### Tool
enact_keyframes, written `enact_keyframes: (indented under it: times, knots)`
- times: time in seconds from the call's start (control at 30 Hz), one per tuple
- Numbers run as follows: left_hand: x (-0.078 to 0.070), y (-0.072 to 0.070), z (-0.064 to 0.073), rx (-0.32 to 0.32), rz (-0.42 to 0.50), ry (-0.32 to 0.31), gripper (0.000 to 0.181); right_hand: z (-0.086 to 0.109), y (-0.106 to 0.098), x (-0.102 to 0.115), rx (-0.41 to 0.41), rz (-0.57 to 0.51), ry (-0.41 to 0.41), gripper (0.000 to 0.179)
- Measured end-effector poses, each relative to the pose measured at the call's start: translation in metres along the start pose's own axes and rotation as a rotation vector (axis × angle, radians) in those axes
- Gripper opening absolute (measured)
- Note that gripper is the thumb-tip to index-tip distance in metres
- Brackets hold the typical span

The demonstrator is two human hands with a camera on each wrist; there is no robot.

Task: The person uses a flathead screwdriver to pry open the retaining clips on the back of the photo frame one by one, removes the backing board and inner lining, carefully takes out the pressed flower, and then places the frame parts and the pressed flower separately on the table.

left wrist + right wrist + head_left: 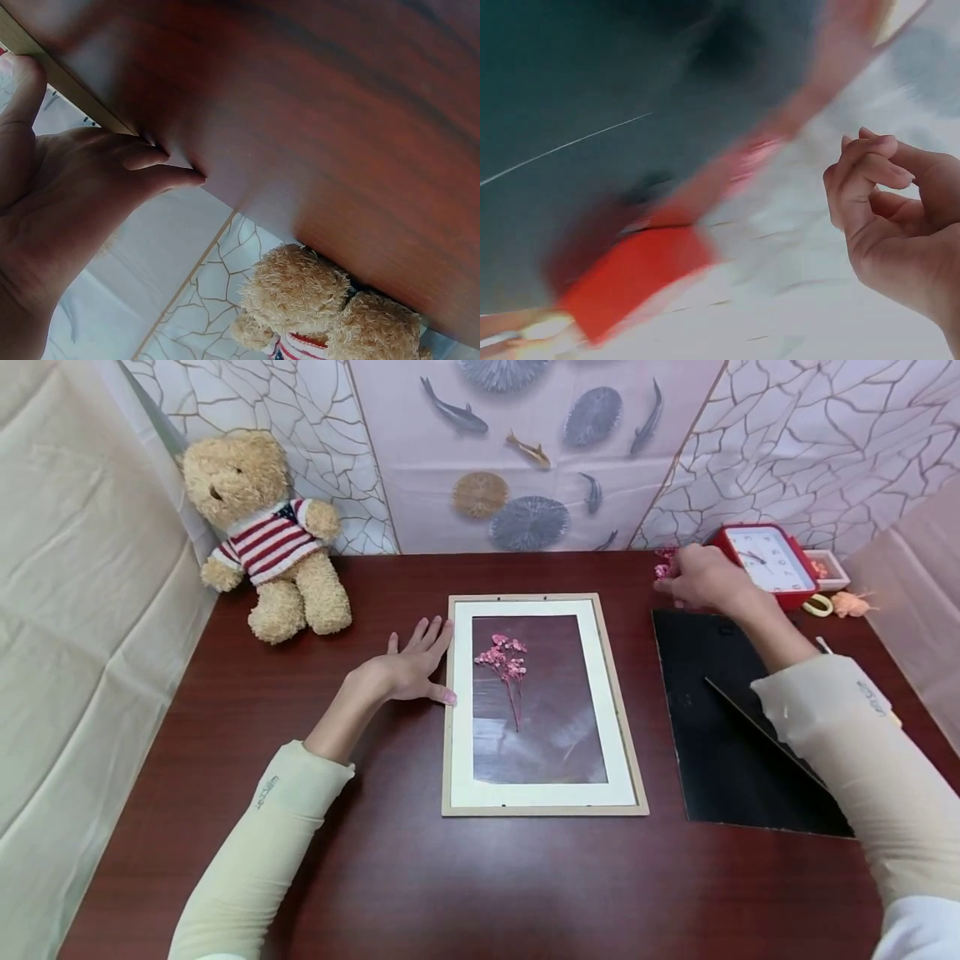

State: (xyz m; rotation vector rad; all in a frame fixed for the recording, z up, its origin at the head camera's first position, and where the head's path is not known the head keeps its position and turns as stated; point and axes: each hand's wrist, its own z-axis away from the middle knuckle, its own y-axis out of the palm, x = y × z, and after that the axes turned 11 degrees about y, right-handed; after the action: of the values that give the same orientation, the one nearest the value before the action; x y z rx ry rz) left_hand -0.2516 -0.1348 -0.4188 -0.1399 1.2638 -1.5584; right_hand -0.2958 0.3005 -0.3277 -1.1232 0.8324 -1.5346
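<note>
A light wooden picture frame (641,793) with a white mat lies flat on the table. Behind its clear window, or on it, a sprig of pink dried flowers (504,658) shows on the left side. My left hand (408,668) rests against the frame's left edge, fingers spread and thumb on the border; in the left wrist view the fingertips reach past the frame's wooden edge (71,86). At the back right, my right hand (708,578) is beside more pink flowers (663,564). In the right wrist view its fingers (862,176) are loosely bent, with nothing visible between them.
A black backing board (697,752) with a raised stand flap (750,722) lies under my right forearm. Behind it are a red clock (772,560), a small pink tray (828,568), a roll of tape (817,605) and an orange tuft (851,603). A teddy bear (262,539) sits back left.
</note>
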Motion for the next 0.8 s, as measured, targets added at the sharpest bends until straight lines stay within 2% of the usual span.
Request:
enact_keyframes:
  times: [0.13,0.23,0.33,0.47,0.53,0.8]
  knots:
    - [0.000,0.001,-0.001,0.006,-0.007,0.005,0.128,0.043,0.021,0.068,-0.043,0.009,-0.165,0.025]
    - [0.001,0.001,-0.002,0.005,-0.007,0.008,0.128,0.080,0.049,0.118,-0.012,0.052,-0.250,0.018]
    - [0.002,0.001,-0.003,0.000,-0.012,0.002,0.129,0.105,0.080,0.149,-0.002,0.111,-0.357,0.013]
    - [0.003,0.002,-0.006,-0.003,-0.031,0.000,0.130,0.121,0.113,0.166,-0.086,0.171,-0.514,0.011]
    - [0.003,0.002,-0.007,-0.004,-0.035,0.002,0.130,0.124,0.123,0.170,-0.126,0.194,-0.551,0.014]
    - [0.002,0.001,-0.005,-0.005,-0.036,0.004,0.129,0.129,0.141,0.167,-0.115,0.232,-0.543,0.007]
